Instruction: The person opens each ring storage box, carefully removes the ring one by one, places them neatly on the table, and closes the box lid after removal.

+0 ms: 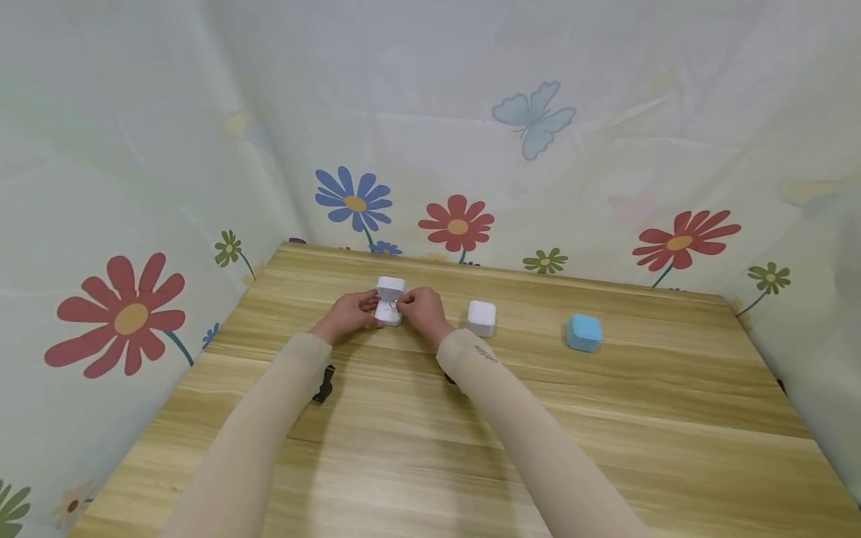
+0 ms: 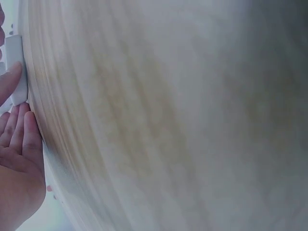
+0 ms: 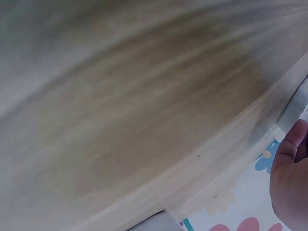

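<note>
A small white ring box (image 1: 389,312) stands with its lid up on the wooden table, left of the middle in the head view. My left hand (image 1: 349,314) grips its left side; in the left wrist view the thumb (image 2: 11,81) lies against the front of the white base. My right hand (image 1: 424,308) is at the box's right side, thumb and forefinger pinching a small shiny ring (image 1: 394,305) over the cushion. The ring is partly hidden by the fingertips, so how deep it sits in the cushion is unclear.
A second white box (image 1: 481,318), closed, stands right of my right hand. Farther right is a closed light-blue box (image 1: 584,332). Dark straps (image 1: 324,385) show under my left wrist. A flowered cloth (image 1: 430,149) hangs behind the table (image 1: 673,403).
</note>
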The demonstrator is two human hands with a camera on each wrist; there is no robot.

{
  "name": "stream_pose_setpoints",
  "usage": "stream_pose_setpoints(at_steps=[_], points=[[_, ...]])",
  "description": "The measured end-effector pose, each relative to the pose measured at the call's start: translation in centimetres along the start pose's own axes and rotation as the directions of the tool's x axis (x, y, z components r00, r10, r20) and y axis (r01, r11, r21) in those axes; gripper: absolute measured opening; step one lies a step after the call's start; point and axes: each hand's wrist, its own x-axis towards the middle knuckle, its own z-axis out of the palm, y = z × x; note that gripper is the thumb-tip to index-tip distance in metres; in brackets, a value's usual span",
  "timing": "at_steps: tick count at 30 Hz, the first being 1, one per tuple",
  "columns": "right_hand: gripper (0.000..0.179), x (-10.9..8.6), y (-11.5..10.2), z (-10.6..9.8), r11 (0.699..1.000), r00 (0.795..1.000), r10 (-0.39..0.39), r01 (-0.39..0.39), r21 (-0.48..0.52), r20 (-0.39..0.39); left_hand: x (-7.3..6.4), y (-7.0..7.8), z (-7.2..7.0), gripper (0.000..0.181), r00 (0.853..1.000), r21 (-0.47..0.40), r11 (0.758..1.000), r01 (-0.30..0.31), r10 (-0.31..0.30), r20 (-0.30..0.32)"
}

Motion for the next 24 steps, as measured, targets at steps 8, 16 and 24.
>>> stream_pose_setpoints(at_steps=[8,16,24], points=[[0.017,-0.4,0.1,-0.2,1.0,1.0,0.008,-0.008,0.026,0.001,0.1,0.0,0.0,0.078,1.0,0.006,1.0,-0.002,0.002,-0.001],[0.017,-0.7,-0.3,-0.5,0.996,0.998,0.052,-0.054,0.076,0.024,0.0,-0.1,0.0,0.08,1.0,0.018,1.0,0.007,-0.007,0.008],[0.019,-1.0,-1.4,-1.7,0.987,0.996,0.072,-0.08,0.136,0.059,0.1,0.1,0.0,0.079,1.0,0.012,1.0,0.017,-0.017,0.007]])
